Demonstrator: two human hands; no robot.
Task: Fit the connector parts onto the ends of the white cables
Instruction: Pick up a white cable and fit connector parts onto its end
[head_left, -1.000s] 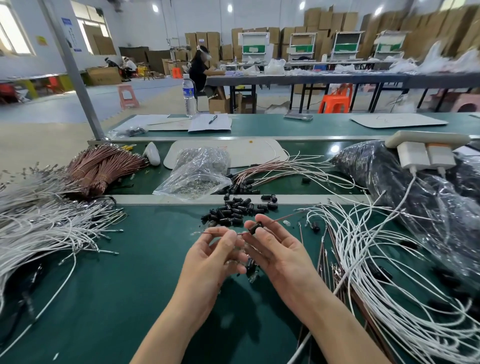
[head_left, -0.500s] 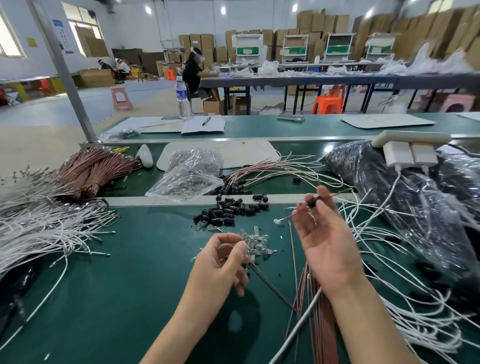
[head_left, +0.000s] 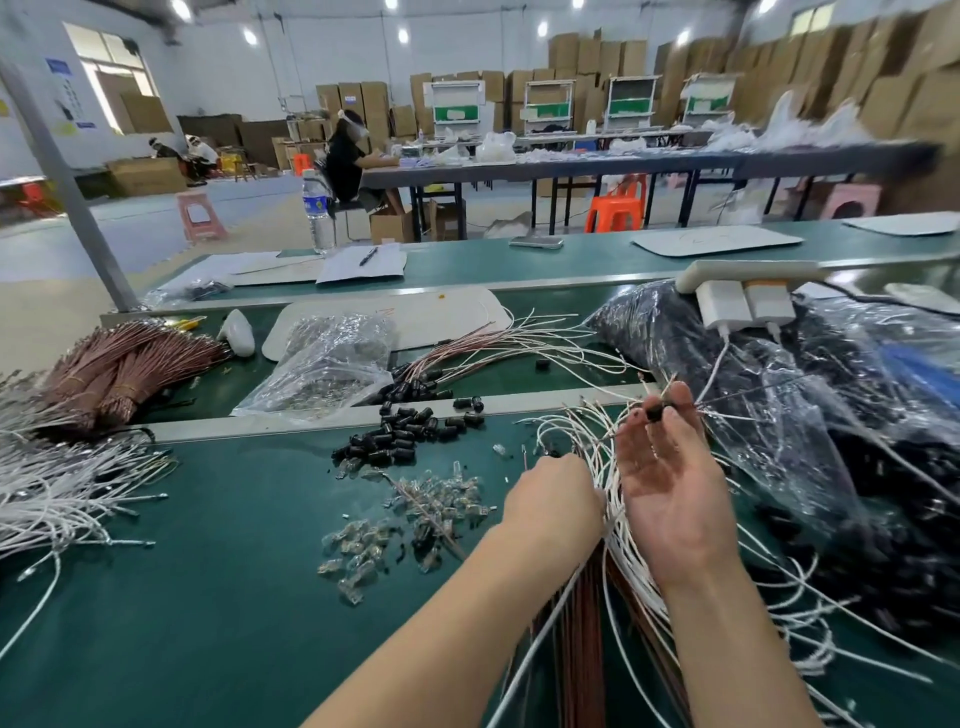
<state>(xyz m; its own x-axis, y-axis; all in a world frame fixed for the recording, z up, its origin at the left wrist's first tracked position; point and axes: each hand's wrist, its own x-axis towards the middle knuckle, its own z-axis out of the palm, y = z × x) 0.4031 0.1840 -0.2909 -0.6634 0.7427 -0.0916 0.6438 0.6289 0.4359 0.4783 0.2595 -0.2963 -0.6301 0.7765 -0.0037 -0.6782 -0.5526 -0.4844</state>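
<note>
A small black connector part is pinched at the fingertips of the right hand, which is held palm up, its other fingers loosely spread. The left hand is laid knuckles up just beside the right palm, its fingers pushed down among the white cables. They are hidden there, so it cannot be told whether a cable is gripped.

The cables are fanned out beneath and beyond both hands, their bare ends lying just past the right fingertips. The pile of black connector parts and the clear parts are left on the green table, well to the left of the left knuckles.

The cables are judged to be light, thin and springy. They are likely to bend away if held far back, and to drag neighbours along where they are tangled. A single cable is best taken close behind its tip, so that the end is kept stiff enough to be pushed in. The black part is judged to be small, hard, smooth and easily dropped, so it is best held by its sides, with the open bore left clear and turned towards the cable end.
</note>
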